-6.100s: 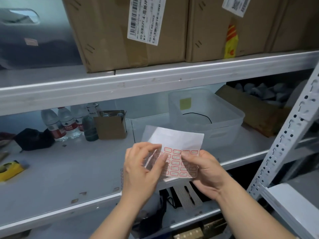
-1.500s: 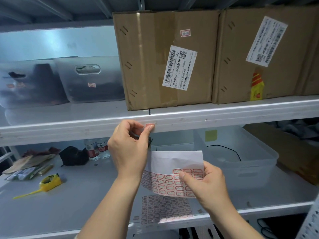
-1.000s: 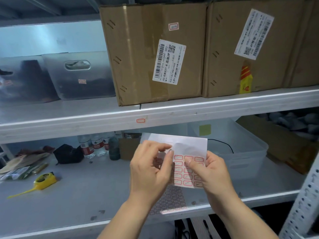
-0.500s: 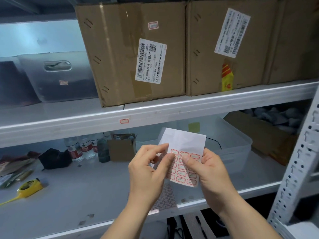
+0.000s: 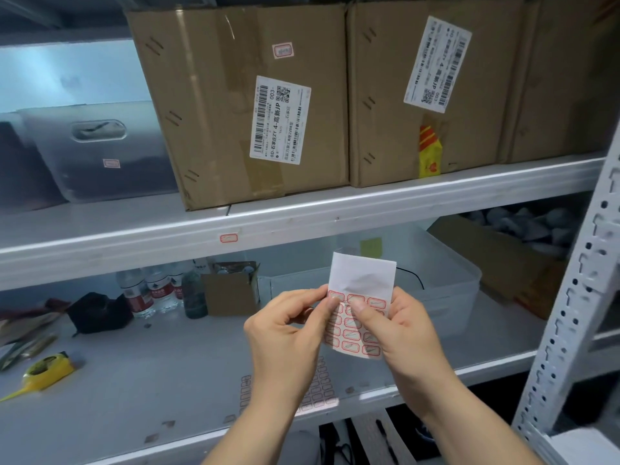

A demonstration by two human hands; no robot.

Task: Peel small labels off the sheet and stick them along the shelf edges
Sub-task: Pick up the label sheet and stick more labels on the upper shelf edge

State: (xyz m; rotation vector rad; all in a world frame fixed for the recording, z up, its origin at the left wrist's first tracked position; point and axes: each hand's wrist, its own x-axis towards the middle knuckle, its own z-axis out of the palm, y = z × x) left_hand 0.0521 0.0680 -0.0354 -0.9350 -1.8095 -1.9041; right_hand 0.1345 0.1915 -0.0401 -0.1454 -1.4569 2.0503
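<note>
1. At the far left of the lower shelf (image 5: 134, 374) lay a yellow tape measure (image 5: 47, 370), and behind it a dark bundle of cloth (image 5: 97, 312).
2. Farther back stood a cluster of water bottles (image 5: 147, 292) with red wrappers, just beside a small open cardboard box (image 5: 231, 290).
3. On the upper shelf a translucent grey bin (image 5: 100, 149) with a cut-out handle sat left of a large cardboard carton (image 5: 214, 105) bearing a white barcode sticker.
4. One small red-bordered label (image 5: 228, 238) was stuck on the front edge of the upper shelf (image 5: 302, 226), below the left carton's near corner.
5. The left hand (image 5: 285, 333) was raised in front of the lower shelf, its thumb and forefinger pinched at the upper left corner of the label sheet (image 5: 360, 308); whether a label had lifted free could not be told.
6. A second sheet of labels (image 5: 318, 387) lay flat near the lower shelf's front edge, partly hidden by the left wrist.
7. The label sheet was held upright between both hands, its blank top folded or curled, with rows of red-bordered labels below.
8. The right hand (image 5: 402, 330) gripped the sheet's right side, thumb pressed across the printed face.
9. Behind the sheet stood a clear plastic tub (image 5: 446, 276) with a yellow-green note on its wall.
10. A second carton (image 5: 426, 92) sat right of the first on the upper shelf.
11. At the far right ran a perforated white upright (image 5: 577, 297).
</note>
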